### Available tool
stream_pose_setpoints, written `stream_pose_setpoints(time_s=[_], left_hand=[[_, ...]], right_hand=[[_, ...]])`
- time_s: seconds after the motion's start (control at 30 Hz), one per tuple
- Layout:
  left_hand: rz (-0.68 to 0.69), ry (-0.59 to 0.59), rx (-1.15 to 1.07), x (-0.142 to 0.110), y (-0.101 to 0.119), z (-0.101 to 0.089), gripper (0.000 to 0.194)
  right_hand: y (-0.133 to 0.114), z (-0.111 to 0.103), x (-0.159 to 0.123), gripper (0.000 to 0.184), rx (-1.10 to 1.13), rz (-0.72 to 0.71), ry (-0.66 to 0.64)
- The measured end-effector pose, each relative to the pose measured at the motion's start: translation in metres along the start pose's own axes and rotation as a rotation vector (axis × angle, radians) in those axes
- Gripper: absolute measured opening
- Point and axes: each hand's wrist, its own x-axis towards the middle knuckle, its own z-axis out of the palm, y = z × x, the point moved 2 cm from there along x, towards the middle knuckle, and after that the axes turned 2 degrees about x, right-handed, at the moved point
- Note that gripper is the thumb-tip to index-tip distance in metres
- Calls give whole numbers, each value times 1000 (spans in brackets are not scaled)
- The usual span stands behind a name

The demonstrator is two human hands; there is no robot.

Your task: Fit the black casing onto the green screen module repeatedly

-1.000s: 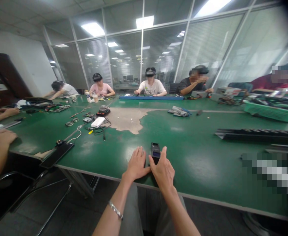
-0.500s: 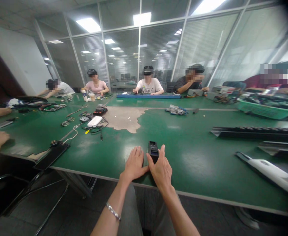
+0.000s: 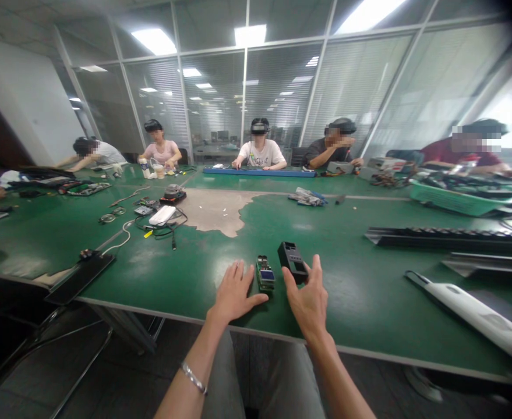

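Between the left hand [image 3: 235,292], palm down with thumb spread wide, and the right hand [image 3: 310,299], which grips the black housing [image 3: 289,257], lies the circuit board [image 3: 265,275], the white device [image 3: 469,307] being right of the right hand and the grey-blue bundle [image 3: 308,197] well beyond that hand

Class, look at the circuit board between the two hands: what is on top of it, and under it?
A dark-blue screen sits on the circuit board, towards its near end. The green table shows around it; what lies directly beneath is covered.
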Motion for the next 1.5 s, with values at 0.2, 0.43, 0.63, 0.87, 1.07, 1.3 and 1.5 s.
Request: stream_pose_setpoints(time_s=[0.2,0.43,0.63,0.87,1.07,1.3,1.5], left_hand=[[-21,8,41,2,3,5,86],[-10,15,97,5,4,8,85],[-11,24,111,5,4,9,82],[-17,13,92,4,7,6,84],[-14,25,84,3,9,4,84],[-5,34,79,1,6,5,81],[-12,43,121,1,4,8,83]], right_hand=[[32,-2,-8,93,-58,29,-59],[42,3,-11,95,-121,16,-97],[53,9,-10,102,-154,-26,-54],[51,7,-10,100,-129,-60,-22],[46,4,-9,91,-85,-88,-26],[51,4,-11,85,-103,-41,-27],[41,-2,-11,83,-77,30,-43]])
